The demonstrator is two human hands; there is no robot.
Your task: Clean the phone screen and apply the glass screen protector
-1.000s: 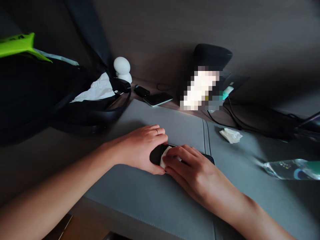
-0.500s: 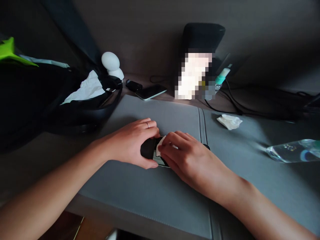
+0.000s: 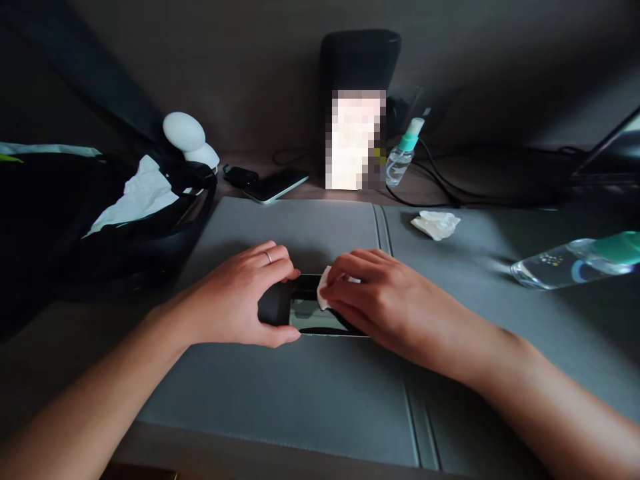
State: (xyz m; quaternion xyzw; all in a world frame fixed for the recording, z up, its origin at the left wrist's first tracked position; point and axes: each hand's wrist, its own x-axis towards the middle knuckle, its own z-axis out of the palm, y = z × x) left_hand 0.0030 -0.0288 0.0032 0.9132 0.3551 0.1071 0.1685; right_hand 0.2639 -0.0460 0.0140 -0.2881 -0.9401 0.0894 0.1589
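A dark phone [image 3: 313,315] with a glossy, reflecting screen lies flat on the grey desk mat [image 3: 270,393]. My left hand [image 3: 240,293], with a ring on one finger, grips the phone's left end between thumb and fingers. Pinched in the fingers of my right hand [image 3: 377,290] is a white tissue [image 3: 324,293], pressed on the screen. That hand covers the phone's right end.
Behind the mat are a second phone [image 3: 280,185], a white round-headed device [image 3: 187,133], a small spray bottle [image 3: 400,160] and cables. A crumpled tissue [image 3: 435,225] and a clear bottle [image 3: 555,263] lie at right. A black bag [image 3: 45,220] stands at left.
The view has shifted rightward. My right hand with the tissue has slid right along the phone, baring more of the screen. My left hand keeps its grip on the left end.
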